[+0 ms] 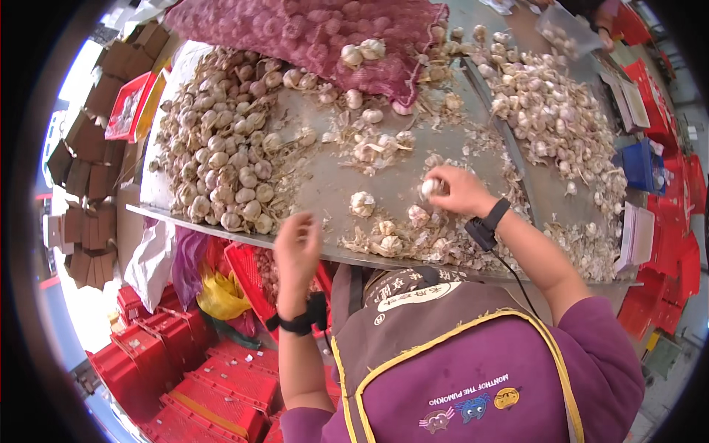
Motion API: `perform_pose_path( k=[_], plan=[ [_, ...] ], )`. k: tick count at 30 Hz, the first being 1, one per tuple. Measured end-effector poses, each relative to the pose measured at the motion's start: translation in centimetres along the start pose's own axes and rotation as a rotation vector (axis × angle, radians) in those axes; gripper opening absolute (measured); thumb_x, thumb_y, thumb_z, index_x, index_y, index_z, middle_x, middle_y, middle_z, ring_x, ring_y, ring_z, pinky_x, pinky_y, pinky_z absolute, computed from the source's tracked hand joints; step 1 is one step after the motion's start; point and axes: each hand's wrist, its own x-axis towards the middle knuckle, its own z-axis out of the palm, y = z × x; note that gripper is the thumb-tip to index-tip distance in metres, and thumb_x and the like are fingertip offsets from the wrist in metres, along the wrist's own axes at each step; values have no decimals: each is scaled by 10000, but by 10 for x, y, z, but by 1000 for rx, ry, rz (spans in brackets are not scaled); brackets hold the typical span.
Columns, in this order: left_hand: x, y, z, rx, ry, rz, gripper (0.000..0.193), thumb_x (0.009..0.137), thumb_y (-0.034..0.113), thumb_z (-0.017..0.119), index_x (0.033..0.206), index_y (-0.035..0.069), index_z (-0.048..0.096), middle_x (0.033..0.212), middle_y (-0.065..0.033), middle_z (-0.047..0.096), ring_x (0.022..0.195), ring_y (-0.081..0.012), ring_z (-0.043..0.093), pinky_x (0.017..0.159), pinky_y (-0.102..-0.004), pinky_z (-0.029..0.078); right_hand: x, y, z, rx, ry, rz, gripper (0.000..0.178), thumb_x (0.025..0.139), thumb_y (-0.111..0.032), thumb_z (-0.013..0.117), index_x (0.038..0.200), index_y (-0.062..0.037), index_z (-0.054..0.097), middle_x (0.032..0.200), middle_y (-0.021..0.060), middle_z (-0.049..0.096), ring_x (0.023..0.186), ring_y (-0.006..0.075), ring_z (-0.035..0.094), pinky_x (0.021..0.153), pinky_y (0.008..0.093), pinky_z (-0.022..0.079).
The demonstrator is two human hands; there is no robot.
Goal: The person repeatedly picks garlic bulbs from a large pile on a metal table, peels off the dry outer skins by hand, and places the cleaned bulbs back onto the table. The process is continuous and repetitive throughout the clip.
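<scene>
My right hand [464,190] grips a pale garlic bulb [430,188] between thumb and fingers, just above the metal table [332,203]. At the table's front edge my left hand [297,244] is raised, its fingers curled and smeared by motion, so I cannot see whether anything is in them. Between my hands one whole bulb [362,204] lies on the metal. Near my right hand sit another pinkish bulb [418,215] and a litter of loose garlic skins [443,247]. Farther off, a small cluster of bulbs [377,150] rests among peelings.
A large heap of garlic [221,151] covers the table's left side. Another heap [554,111] lies right of a metal divider [502,129]. A full pink mesh sack [310,37] spans the far edge. Red crates [214,387] stand at lower left. Another person's hand [605,38] holds a clear bag [567,33].
</scene>
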Motion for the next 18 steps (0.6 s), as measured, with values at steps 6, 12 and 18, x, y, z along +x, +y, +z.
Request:
perform_pose_path(
  k=[6, 12, 18],
  plan=[
    [11, 72, 102, 129, -610, 281, 251, 842, 184, 675, 1055, 56, 644, 934, -135, 653, 778, -262, 652, 690, -365, 532, -46, 64, -70, 1264, 239, 296, 331, 880, -200, 595, 1179, -65, 547, 1088, 87, 649, 965, 178, 640, 771, 301, 544],
    [-2, 73, 166, 444, -671, 455, 192, 836, 205, 634, 968, 67, 614, 864, -161, 624, 836, -383, 637, 714, -471, 515, -102, 73, -59, 1351, 289, 455, 297, 883, -236, 611, 1117, -59, 564, 903, 64, 658, 830, 181, 661, 774, 327, 577],
    [16, 42, 177, 342, -681, 319, 203, 842, 230, 627, 946, 58, 653, 833, -165, 663, 719, -347, 649, 634, -435, 511, -98, 56, -1, 38, 97, 313, 394, 783, -341, 727, 1095, -142, 594, 851, 82, 663, 796, 268, 665, 738, 392, 546]
  ],
)
